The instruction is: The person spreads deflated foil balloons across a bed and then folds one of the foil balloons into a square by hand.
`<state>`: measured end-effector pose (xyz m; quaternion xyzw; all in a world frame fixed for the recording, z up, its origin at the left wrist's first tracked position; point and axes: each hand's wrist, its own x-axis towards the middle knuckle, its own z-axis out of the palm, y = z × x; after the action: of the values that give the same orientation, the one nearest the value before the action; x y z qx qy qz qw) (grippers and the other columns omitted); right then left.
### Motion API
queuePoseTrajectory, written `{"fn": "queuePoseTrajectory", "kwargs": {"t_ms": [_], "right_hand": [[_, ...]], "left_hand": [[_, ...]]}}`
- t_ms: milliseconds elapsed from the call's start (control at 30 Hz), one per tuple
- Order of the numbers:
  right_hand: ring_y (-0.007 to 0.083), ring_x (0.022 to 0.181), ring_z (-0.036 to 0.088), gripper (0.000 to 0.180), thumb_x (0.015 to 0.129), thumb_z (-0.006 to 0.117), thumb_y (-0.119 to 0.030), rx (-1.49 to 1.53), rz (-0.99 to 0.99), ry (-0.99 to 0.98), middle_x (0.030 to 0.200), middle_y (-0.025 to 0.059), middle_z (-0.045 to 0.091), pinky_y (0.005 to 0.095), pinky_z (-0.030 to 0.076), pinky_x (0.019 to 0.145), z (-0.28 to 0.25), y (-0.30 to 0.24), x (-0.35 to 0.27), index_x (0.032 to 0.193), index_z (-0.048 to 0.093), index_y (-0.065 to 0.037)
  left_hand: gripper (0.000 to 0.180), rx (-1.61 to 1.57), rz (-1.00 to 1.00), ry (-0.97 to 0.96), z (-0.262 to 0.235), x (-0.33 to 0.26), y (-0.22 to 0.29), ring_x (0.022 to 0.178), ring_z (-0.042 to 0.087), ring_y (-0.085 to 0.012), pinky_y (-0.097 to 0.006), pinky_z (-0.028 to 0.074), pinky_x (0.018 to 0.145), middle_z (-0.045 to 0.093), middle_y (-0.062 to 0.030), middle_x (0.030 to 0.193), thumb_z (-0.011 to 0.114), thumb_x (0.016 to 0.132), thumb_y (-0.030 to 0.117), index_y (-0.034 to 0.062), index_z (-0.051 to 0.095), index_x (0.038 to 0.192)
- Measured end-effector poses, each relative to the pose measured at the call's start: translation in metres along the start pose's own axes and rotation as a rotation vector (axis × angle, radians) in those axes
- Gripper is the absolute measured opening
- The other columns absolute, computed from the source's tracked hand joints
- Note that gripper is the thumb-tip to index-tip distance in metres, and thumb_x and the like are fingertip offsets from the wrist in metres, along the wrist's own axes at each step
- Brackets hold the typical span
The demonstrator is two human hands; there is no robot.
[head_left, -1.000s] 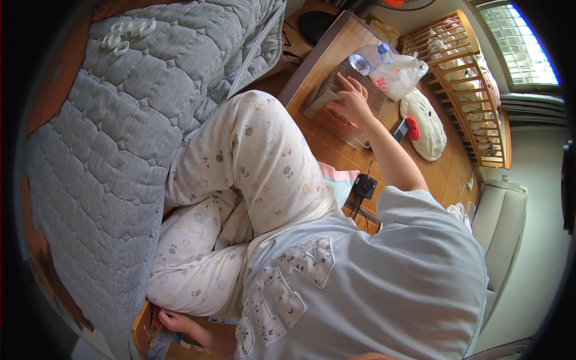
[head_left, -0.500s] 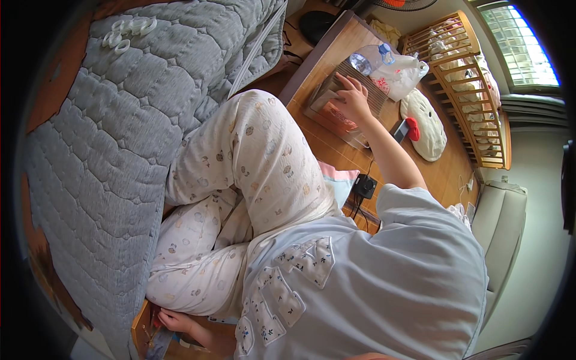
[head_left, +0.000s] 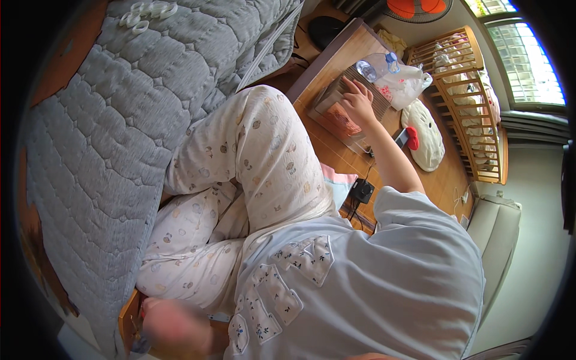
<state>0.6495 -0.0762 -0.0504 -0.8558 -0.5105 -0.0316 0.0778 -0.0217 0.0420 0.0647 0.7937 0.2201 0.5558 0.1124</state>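
head view: right hand (head_left: 359, 107) nearer, fingers apart over clear ribbed-top box (head_left: 331, 114), which extends leftward beneath; left hand (head_left: 171, 321) well apart, blurred, can't tell grip.

Near right fingers (head_left: 358, 91): clear bottle (head_left: 375, 67), white plastic bag (head_left: 408, 87). Right of them: white cushion (head_left: 427, 147), red bow (head_left: 412, 138), wooden crib (head_left: 474, 48). Well left: white rings (head_left: 147, 12) on grey quilt (head_left: 108, 150).

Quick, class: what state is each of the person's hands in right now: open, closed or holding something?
Left hand: too blurred to tell.
Right hand: open over the clear box, nothing visibly held.
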Motion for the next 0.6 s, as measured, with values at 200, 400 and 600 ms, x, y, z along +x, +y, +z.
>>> {"fn": "queuePoseTrajectory", "kwargs": {"t_ms": [200,400,600], "right_hand": [[0.0328,0.14,0.044,0.018,0.087,0.064,-0.024,0.085,-0.102,0.131,0.152,0.0043,0.054,0.0482,0.029,0.114,-0.004,-0.023,0.006,0.098,0.075,-0.013],[0.0333,0.131,0.051,0.025,0.082,0.069,-0.012,0.091,-0.223,0.286,0.147,0.0064,0.057,0.0477,0.035,0.11,-0.027,-0.045,0.007,0.105,0.074,-0.018],[0.0323,0.127,0.052,0.029,0.079,0.069,-0.01,0.112,-0.408,0.371,0.146,0.0072,0.056,0.047,0.037,0.107,-0.051,-0.099,0.021,0.105,0.075,-0.02]], "left_hand": [[0.027,-0.177,0.424,-0.172,0.039,0.11,0.04,0.098,0.052,-0.0243,-0.044,0.045,0.08,0.05,-0.0018,0.11,0.05,0.102,0.048,0.022,0.059,0.103],[0.042,0.117,0.502,-0.032,0.046,0.172,0.063,0.115,0.048,-0.0329,-0.06,0.056,0.078,0.05,-0.0105,0.132,0.063,0.097,0.049,0.0235,0.057,0.13],[0.03,0.22,0.879,0.331,0.024,0.19,0.026,0.114,0.051,-0.0321,-0.046,0.048,0.1,0.058,-0.0067,0.127,0.051,0.103,0.033,0.0177,0.059,0.127]]}}
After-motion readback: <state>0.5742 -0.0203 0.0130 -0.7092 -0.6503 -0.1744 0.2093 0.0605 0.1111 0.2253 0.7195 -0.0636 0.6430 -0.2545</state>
